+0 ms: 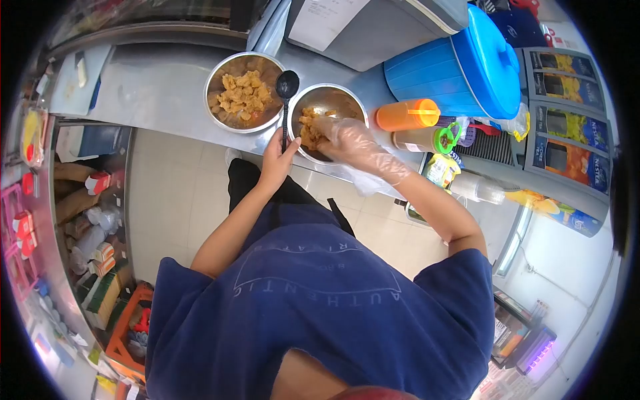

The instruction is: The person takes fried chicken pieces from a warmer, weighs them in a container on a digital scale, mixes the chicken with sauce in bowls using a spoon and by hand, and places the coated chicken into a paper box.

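My left hand [275, 162] is closed round the handle of a black spoon [287, 85], which stands up between two steel bowls. In the left bowl [212, 75] lies a heap of golden-brown battered food pieces [245, 95]. My right hand [355, 143], in a clear plastic glove, reaches into the right bowl [347, 91]. Its fingers are curled against more battered pieces [309, 131] there; the fingertips are partly hidden by the glove and the food.
On the steel counter [153, 80], an orange bottle [403, 115] and a green-lidded container [427, 139] stand right of the bowls. Behind are a blue lidded bucket [440, 70] and a grey box [373, 33]. A white cutting board [77, 80] lies far left.
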### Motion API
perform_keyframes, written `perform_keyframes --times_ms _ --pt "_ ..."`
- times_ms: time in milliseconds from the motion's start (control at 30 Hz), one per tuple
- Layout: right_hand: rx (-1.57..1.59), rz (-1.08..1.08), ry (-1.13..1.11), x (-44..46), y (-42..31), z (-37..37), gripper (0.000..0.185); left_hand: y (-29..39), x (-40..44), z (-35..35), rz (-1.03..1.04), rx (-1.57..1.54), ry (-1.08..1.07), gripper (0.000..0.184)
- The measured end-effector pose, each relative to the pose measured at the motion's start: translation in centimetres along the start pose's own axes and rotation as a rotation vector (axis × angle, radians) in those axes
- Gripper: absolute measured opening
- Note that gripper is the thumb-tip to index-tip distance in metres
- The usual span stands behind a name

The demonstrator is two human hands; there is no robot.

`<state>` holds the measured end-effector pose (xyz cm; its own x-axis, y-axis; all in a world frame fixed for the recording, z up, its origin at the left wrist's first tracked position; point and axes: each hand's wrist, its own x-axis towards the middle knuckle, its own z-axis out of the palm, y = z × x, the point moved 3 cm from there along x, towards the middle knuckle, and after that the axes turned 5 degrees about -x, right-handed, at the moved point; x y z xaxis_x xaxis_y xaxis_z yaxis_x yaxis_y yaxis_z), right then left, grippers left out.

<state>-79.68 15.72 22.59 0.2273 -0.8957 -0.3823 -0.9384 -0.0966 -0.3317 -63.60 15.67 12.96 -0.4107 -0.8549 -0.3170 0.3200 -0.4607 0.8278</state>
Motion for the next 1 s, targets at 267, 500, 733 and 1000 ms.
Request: perform_keyframes --times_ms 267,500,733,1000 --pt "-0.114 -0.196 0.260 2.7 2.1 2.4 0.043 0.5 0.1 0.2 -0.067 0.031 0.003 0.018" --pt "-0.155 0.360 0.116 4.3 2.3 2.1 0.043 0.4 -0.4 0.3 -0.018 0.030 0.016 0.020" --pt "0.286 0.107 0.084 0.2 1.6 -0.5 0.054 0.2 -0.4 0.0 -0.040 0.013 0.014 0.020" --pt "-0.491 -0.553 0.188 1.9 1.1 -0.5 0.060 0.0 0.1 -0.2 -0.047 0.052 0.008 0.019"
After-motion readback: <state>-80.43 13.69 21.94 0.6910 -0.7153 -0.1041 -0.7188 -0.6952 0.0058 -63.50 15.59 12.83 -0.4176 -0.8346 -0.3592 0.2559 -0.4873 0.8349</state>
